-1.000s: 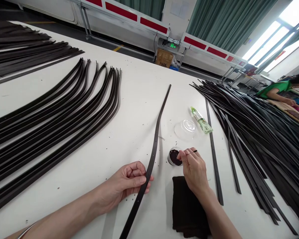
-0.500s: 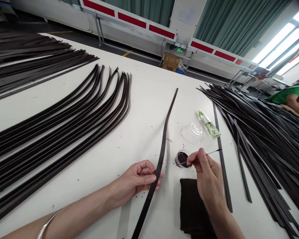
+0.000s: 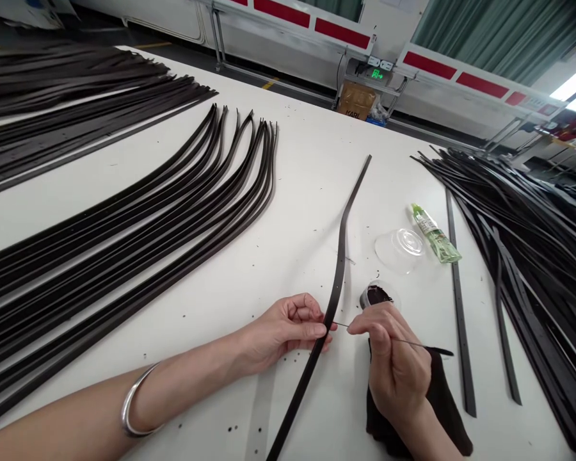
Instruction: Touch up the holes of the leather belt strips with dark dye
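The left hand (image 3: 288,330) has a narrow grip, thumb and curled fingers pinching a dark leather belt strap (image 3: 333,301), which runs up the white bench (image 3: 307,173) and off the near edge of the view. A metal bangle (image 3: 134,400) circles that wrist. The right hand (image 3: 396,362) grips a thin applicator stick (image 3: 393,339) between thumb and fingers, its fine end just beside the strap's edge and its dark-coated end pointing right. Under that hand lies a dark cloth (image 3: 441,410). Just past the fingers sits a small pot of dark paste (image 3: 377,296), then a clear plastic lid (image 3: 399,250) and a green-labelled tube (image 3: 434,234). Two loose strips (image 3: 461,320) lie right of these, before a tangled heap of straps (image 3: 532,218). Curved straps fan across the left (image 3: 125,237), with a flatter stack (image 3: 77,89) beyond. A cardboard box (image 3: 356,101) stands past the bench.
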Demonstrator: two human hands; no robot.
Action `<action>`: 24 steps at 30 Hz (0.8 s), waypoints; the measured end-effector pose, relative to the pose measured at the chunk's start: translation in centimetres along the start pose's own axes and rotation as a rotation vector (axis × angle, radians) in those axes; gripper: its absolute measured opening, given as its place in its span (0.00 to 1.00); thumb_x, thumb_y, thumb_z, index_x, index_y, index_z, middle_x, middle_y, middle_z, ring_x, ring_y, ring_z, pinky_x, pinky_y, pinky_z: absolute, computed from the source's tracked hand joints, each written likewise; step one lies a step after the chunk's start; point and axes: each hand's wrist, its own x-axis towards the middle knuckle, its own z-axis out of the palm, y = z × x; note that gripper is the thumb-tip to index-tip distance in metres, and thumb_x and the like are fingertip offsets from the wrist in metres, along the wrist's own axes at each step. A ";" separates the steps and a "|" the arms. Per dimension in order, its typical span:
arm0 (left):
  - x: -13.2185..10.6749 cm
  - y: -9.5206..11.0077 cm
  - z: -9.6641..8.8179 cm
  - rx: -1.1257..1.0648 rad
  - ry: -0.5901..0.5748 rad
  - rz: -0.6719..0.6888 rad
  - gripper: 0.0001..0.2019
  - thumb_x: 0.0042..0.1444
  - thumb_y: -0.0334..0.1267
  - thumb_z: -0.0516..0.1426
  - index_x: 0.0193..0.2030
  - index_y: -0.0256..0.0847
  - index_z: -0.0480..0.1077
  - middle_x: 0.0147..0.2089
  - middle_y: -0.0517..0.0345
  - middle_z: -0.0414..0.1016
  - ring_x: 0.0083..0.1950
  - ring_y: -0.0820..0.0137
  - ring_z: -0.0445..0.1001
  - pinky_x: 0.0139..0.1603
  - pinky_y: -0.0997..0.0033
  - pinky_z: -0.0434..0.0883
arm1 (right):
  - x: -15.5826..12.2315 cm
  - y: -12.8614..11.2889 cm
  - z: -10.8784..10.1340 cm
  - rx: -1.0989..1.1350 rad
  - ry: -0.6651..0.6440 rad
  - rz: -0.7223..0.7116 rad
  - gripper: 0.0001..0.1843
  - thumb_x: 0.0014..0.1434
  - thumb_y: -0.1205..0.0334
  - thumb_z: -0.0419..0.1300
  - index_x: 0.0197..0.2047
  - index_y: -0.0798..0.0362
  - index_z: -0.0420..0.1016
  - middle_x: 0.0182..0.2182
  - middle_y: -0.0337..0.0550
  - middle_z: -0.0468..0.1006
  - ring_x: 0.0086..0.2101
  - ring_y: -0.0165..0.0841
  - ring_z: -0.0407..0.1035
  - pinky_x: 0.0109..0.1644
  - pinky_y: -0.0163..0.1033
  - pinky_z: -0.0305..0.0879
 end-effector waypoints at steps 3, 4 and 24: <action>0.0 0.0 0.0 0.004 0.006 -0.002 0.13 0.51 0.32 0.67 0.34 0.40 0.65 0.37 0.57 0.77 0.36 0.71 0.78 0.44 0.65 0.73 | 0.0 0.0 0.1 -0.008 -0.009 -0.014 0.15 0.61 0.80 0.46 0.39 0.52 0.68 0.29 0.42 0.74 0.32 0.33 0.68 0.36 0.43 0.65; 0.0 -0.1 -0.1 0.008 0.007 0.000 0.13 0.51 0.32 0.67 0.34 0.40 0.65 0.37 0.57 0.77 0.36 0.70 0.78 0.44 0.64 0.73 | 0.0 0.0 0.1 -0.009 -0.010 -0.018 0.15 0.61 0.80 0.46 0.40 0.52 0.68 0.29 0.42 0.74 0.32 0.33 0.67 0.36 0.43 0.65; 0.1 -0.1 -0.2 0.027 -0.012 0.018 0.11 0.53 0.30 0.65 0.34 0.39 0.65 0.30 0.65 0.71 0.35 0.72 0.77 0.43 0.64 0.74 | 0.1 0.1 0.4 -0.042 -0.038 -0.058 0.13 0.63 0.77 0.47 0.39 0.52 0.68 0.28 0.42 0.75 0.31 0.33 0.68 0.35 0.42 0.65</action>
